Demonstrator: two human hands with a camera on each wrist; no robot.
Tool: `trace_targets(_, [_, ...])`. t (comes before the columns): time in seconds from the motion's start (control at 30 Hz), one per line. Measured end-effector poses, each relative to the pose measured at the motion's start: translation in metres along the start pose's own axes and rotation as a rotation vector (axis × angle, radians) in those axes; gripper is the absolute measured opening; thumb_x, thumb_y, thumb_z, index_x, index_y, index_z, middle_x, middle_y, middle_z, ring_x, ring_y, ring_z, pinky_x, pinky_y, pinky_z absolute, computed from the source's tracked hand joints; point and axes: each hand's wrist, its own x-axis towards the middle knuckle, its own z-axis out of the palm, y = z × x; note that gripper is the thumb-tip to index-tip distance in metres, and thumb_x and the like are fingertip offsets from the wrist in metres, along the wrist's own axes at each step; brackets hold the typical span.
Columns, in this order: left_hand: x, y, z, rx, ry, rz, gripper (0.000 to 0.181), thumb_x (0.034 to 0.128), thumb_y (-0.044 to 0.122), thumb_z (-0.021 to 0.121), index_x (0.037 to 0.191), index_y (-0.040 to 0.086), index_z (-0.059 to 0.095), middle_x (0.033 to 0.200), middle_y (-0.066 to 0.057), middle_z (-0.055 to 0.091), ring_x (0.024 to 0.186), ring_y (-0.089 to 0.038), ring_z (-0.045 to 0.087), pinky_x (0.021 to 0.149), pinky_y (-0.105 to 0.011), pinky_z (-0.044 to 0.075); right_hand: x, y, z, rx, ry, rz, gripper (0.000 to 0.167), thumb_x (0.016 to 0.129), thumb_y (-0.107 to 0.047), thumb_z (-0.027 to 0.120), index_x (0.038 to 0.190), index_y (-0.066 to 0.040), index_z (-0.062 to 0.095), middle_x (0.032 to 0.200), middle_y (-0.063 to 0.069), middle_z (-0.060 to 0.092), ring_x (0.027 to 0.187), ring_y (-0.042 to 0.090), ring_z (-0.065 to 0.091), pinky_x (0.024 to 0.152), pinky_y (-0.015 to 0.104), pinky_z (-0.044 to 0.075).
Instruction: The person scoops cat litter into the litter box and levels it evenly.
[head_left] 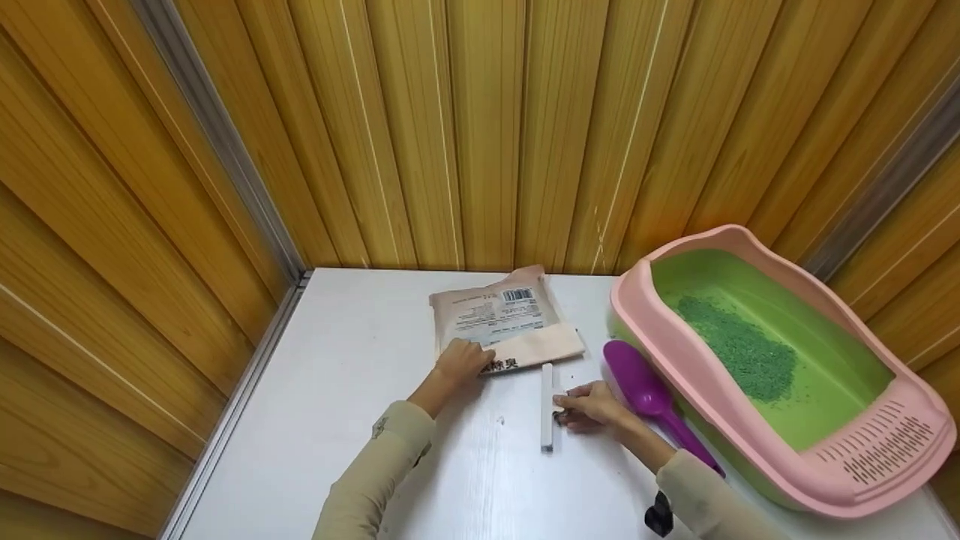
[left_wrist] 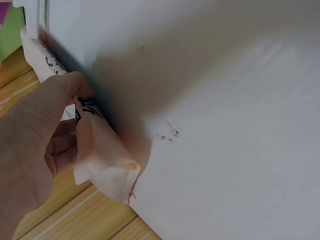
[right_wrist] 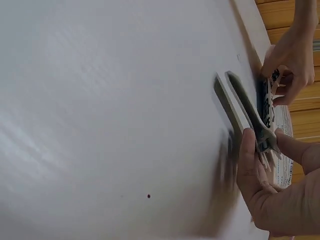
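A pinkish plastic bag point(head_left: 491, 307) with printed text and a barcode lies at the back of the table, its near edge folded over. My left hand point(head_left: 461, 361) grips that folded edge, thumb on one side and fingers on the other in the left wrist view. Just right of it, my right hand point(head_left: 596, 405) pinches a long white bag clip point(head_left: 547, 405) between thumb and fingers. In the right wrist view the clip's two long bars point(right_wrist: 245, 107) stand apart, close to the fold. The bag's contents are hidden.
At the right stands a pink-rimmed green litter tray point(head_left: 641, 300) with green granules point(head_left: 739, 349) inside. A purple scoop point(head_left: 637, 379) lies along its near left side. Wood-patterned walls point(head_left: 480, 135) border the white table point(head_left: 360, 375).
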Motion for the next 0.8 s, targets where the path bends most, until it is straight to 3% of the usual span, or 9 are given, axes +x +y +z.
trace_targets(0.1, [0.000, -0.007, 0.000, -0.089, 0.020, -0.011, 0.003, 0.0913, 0.021, 0.069, 0.092, 0.020, 0.072, 0.070, 0.001, 0.071, 0.053, -0.013, 0.040, 0.051, -0.029, 0.049, 0.001, 0.001, 0.003, 0.070, -0.035, 0.058, 0.030, 0.091, -0.019, 0.075, 0.105, 0.008, 0.069, 0.073, 0.005, 0.076, 0.063, 0.010, 0.072, 0.060, 0.021, 0.057])
trace_targets(0.27, [0.002, -0.013, -0.002, -0.176, 0.010, -0.018, 0.003, 0.0885, 0.020, 0.073, 0.089, 0.018, 0.074, 0.071, -0.002, 0.071, 0.055, -0.014, 0.039, 0.053, -0.030, 0.049, 0.006, 0.000, 0.013, 0.226, -0.012, 0.112, 0.027, 0.091, -0.017, 0.075, 0.103, 0.007, 0.070, 0.078, 0.006, 0.076, 0.068, 0.012, 0.072, 0.065, 0.020, 0.055])
trace_targets(0.5, [0.006, -0.016, -0.003, -0.297, -0.029, -0.040, 0.005, 0.0889, 0.018, 0.073, 0.092, 0.016, 0.076, 0.072, -0.004, 0.071, 0.057, -0.015, 0.039, 0.053, -0.031, 0.045, 0.007, 0.000, 0.025, 0.356, 0.019, 0.118, 0.016, 0.095, -0.014, 0.071, 0.091, 0.001, 0.069, 0.076, 0.007, 0.074, 0.069, 0.014, 0.071, 0.066, 0.020, 0.054])
trace_targets(0.63, [0.007, -0.017, -0.005, -0.346, -0.089, -0.043, 0.014, 0.0879, 0.024, 0.076, 0.100, 0.017, 0.078, 0.077, -0.005, 0.072, 0.060, -0.016, 0.040, 0.055, -0.031, 0.043, 0.008, 0.002, 0.026, 0.419, 0.052, 0.107, 0.015, 0.097, -0.012, 0.067, 0.089, 0.001, 0.069, 0.072, 0.006, 0.073, 0.066, 0.013, 0.070, 0.062, 0.018, 0.051])
trace_targets(0.8, [0.008, -0.018, -0.009, -0.365, -0.137, -0.068, 0.021, 0.0888, 0.024, 0.076, 0.109, 0.020, 0.079, 0.084, -0.005, 0.075, 0.063, -0.016, 0.044, 0.062, -0.033, 0.050, 0.014, -0.002, 0.028, 0.490, 0.118, 0.081, 0.017, 0.098, -0.008, 0.064, 0.084, 0.001, 0.069, 0.068, 0.006, 0.071, 0.061, 0.011, 0.067, 0.058, 0.016, 0.049])
